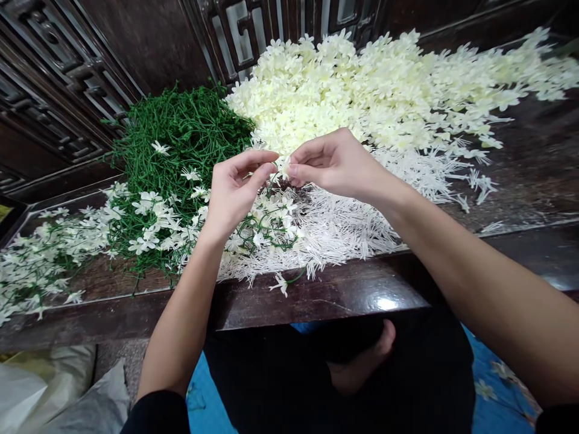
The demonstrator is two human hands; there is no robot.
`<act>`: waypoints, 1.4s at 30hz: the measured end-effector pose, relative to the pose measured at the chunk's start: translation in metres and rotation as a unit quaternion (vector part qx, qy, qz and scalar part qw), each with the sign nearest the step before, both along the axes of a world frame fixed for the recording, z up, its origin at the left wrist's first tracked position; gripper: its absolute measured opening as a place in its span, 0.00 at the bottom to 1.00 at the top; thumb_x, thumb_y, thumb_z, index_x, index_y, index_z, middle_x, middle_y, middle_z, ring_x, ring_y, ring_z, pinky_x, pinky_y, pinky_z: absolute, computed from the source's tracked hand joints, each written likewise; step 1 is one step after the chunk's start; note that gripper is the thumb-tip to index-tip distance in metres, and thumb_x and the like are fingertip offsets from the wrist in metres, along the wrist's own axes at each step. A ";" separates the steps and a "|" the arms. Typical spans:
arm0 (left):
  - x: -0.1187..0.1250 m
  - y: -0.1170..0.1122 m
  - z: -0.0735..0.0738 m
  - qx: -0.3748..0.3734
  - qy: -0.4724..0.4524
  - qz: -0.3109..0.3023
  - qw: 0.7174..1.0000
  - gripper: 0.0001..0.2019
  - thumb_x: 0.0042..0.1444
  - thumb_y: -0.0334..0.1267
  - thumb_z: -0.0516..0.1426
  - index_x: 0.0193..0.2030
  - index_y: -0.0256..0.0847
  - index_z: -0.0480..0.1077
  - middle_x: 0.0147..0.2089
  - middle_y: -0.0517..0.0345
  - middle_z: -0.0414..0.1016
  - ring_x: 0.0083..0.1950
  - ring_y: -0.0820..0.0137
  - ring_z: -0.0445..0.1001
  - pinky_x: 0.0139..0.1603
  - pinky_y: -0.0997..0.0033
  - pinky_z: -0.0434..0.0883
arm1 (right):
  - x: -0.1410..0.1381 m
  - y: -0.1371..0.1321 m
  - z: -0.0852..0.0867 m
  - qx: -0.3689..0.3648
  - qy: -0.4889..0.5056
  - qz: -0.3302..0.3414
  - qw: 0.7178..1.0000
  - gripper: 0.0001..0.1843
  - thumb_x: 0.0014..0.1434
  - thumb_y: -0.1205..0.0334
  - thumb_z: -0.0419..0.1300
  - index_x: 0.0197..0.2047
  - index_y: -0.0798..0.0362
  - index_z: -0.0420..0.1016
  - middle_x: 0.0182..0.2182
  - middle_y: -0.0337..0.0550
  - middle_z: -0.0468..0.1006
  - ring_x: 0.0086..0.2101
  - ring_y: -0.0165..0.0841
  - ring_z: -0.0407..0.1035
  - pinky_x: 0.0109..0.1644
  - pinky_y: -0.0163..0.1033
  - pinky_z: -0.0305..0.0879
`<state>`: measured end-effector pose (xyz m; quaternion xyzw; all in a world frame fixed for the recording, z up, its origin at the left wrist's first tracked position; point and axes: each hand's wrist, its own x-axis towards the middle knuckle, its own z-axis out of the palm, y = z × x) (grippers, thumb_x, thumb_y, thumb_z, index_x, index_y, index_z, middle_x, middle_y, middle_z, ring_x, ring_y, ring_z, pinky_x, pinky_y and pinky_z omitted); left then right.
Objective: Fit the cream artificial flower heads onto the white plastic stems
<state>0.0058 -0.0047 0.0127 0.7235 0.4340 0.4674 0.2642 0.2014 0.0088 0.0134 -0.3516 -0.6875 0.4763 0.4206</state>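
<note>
My left hand (239, 185) and my right hand (332, 161) meet near the middle of the view, fingertips close together. Between them is a small white artificial flower (284, 167), pinched by my right thumb and fingers. My left thumb and forefinger close on a thin green plastic stem (274, 164) at the flower's base, mostly hidden by the fingers. Behind my left hand rises a heap of green plastic stems (176, 129). Cream-coloured petals (335, 84) are piled beyond my right hand. White plastic stamen pieces (348, 223) lie below my hands.
Assembled white flowers on green stems (58, 247) spread along the left of the dark wooden bench (316, 295). One flower (280, 284) hangs at its front edge. A carved wooden back (149, 42) stands behind the piles. Pale sacks (67, 392) sit at lower left.
</note>
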 end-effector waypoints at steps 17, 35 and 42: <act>0.003 -0.002 -0.003 -0.005 -0.026 -0.015 1.000 0.07 0.64 0.42 0.58 0.44 0.46 0.76 0.38 0.56 0.80 0.35 0.71 0.78 0.35 0.71 0.77 | -0.011 0.003 -0.011 -0.131 0.127 0.068 0.981 0.12 0.47 0.59 0.76 0.25 0.53 0.79 0.30 0.44 0.81 0.39 0.38 0.78 0.54 0.51 0.76; -0.002 0.003 -0.008 0.067 0.106 0.064 0.990 0.04 0.57 0.31 0.60 0.36 0.40 0.77 0.31 0.58 0.80 0.27 0.75 0.69 0.28 0.72 0.67 | 0.004 0.003 0.000 -0.048 0.073 0.016 0.996 0.10 0.57 0.58 0.71 0.32 0.54 0.76 0.28 0.43 0.79 0.31 0.34 0.78 0.37 0.42 0.79; -0.001 0.004 -0.009 0.073 0.096 0.039 0.992 0.05 0.58 0.30 0.58 0.36 0.39 0.76 0.29 0.60 0.75 0.25 0.77 0.65 0.25 0.74 0.62 | 0.001 0.000 -0.001 0.019 -0.021 -0.009 1.000 0.10 0.58 0.60 0.70 0.30 0.53 0.75 0.24 0.41 0.79 0.21 0.30 0.73 0.25 0.38 0.73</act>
